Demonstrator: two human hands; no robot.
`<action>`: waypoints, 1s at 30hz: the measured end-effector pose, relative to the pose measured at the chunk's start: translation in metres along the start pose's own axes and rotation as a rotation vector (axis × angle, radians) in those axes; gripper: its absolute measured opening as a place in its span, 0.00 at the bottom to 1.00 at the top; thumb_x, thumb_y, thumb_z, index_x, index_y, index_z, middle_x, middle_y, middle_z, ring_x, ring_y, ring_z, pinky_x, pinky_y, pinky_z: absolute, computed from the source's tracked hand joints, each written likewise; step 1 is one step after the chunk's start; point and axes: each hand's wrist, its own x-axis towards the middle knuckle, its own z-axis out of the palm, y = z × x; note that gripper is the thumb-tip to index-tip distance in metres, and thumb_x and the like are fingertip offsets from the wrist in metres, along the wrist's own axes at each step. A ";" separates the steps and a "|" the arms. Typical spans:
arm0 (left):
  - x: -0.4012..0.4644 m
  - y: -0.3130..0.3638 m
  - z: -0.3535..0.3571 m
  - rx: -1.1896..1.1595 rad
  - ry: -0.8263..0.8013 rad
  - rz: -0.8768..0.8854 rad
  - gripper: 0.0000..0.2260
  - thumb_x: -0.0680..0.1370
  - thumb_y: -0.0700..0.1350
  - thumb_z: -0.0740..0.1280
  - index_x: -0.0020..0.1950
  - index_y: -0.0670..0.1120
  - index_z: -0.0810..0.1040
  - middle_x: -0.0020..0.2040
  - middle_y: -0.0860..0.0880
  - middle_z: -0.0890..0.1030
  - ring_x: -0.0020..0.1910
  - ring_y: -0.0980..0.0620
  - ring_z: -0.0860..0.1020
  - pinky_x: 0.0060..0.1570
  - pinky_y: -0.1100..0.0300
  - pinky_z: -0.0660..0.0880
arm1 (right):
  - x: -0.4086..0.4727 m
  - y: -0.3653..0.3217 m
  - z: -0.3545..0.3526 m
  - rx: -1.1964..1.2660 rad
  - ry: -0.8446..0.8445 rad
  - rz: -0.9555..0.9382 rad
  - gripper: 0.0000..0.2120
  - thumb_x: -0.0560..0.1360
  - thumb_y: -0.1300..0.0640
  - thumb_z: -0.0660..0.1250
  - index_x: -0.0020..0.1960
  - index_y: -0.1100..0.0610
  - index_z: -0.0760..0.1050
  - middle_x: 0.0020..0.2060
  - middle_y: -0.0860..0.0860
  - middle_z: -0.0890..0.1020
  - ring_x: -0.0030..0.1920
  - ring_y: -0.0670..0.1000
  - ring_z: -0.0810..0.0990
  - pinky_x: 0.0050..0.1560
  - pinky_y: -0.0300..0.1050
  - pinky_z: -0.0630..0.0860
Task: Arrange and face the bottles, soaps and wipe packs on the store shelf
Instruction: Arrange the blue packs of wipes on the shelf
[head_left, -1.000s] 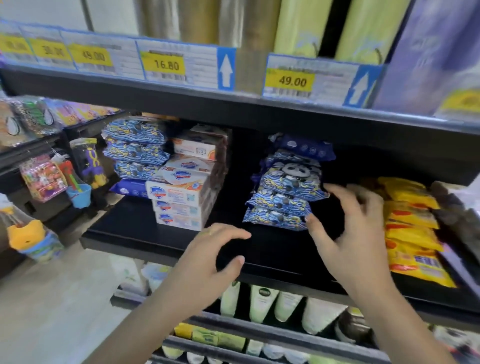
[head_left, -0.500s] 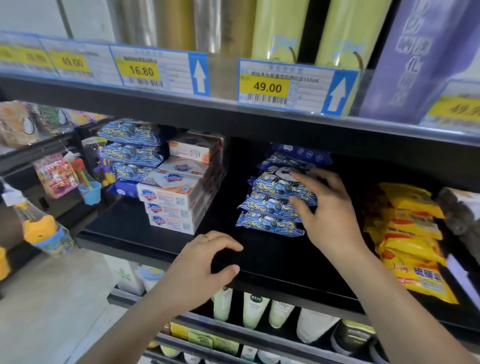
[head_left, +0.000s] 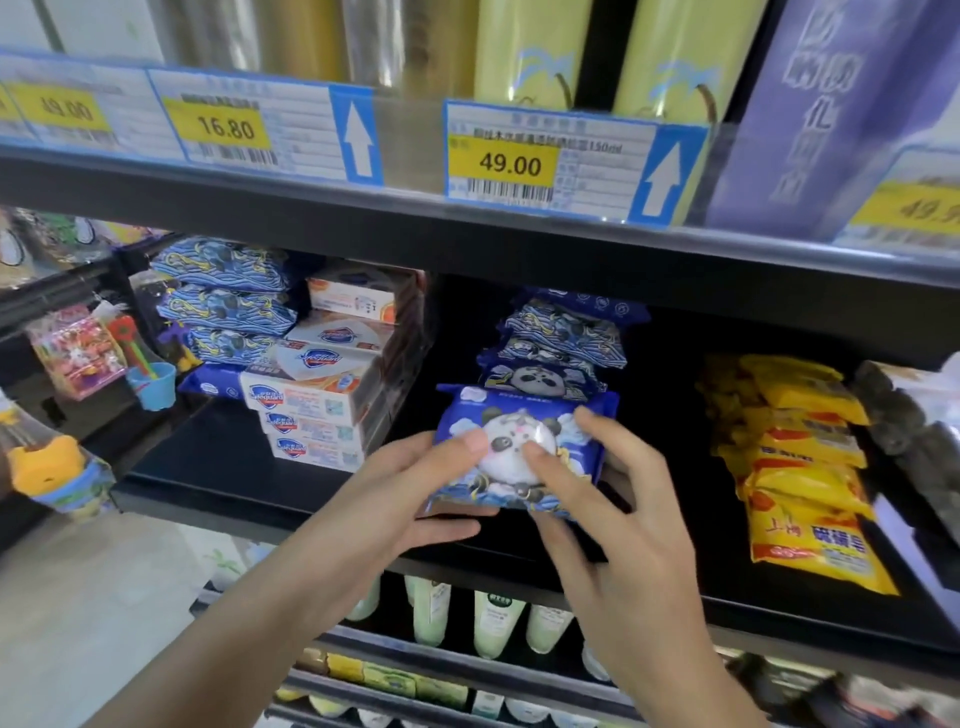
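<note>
Both hands hold one blue panda wipe pack (head_left: 519, 457) in front of the middle shelf (head_left: 270, 499), at roughly 6 o'clock from the wipe stack (head_left: 561, 338). The left hand (head_left: 410, 493) grips the pack's left edge, thumb on the printed face and fingers underneath. The right hand (head_left: 597, 499) grips the right side, thumb on the face and fingers curled behind.

Judged progress: partial. The soap boxes (head_left: 317, 410) at 9 o'clock sit stacked with labels forward; the wipe stack leans unevenly and appears unfinished. The yellow packs (head_left: 800, 467) at 3 o'clock lie slumped. The held pack is not yet placed.

Limits: the lower-shelf bottles (head_left: 493, 623) are cut off by the shelf edge. Shelf depth is dark, so rear rows cannot be made out.
</note>
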 end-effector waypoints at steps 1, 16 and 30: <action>-0.001 0.000 0.002 0.039 -0.001 0.010 0.21 0.74 0.57 0.73 0.64 0.50 0.82 0.58 0.49 0.86 0.58 0.50 0.85 0.59 0.51 0.79 | -0.003 -0.002 0.002 0.010 0.000 -0.003 0.27 0.74 0.64 0.74 0.70 0.48 0.77 0.74 0.52 0.68 0.74 0.52 0.69 0.69 0.45 0.74; -0.003 -0.009 -0.008 0.186 0.113 0.122 0.21 0.72 0.39 0.80 0.62 0.52 0.79 0.54 0.53 0.87 0.55 0.54 0.85 0.55 0.62 0.79 | -0.008 -0.021 -0.017 0.322 -0.049 0.446 0.46 0.70 0.41 0.78 0.80 0.36 0.55 0.74 0.38 0.63 0.65 0.47 0.77 0.59 0.42 0.75; -0.008 -0.017 -0.015 0.373 0.044 0.405 0.21 0.70 0.39 0.78 0.57 0.55 0.77 0.52 0.52 0.83 0.52 0.48 0.81 0.59 0.44 0.75 | 0.024 -0.031 -0.022 1.126 -0.356 1.179 0.32 0.63 0.42 0.80 0.62 0.56 0.82 0.56 0.56 0.86 0.42 0.58 0.82 0.37 0.51 0.79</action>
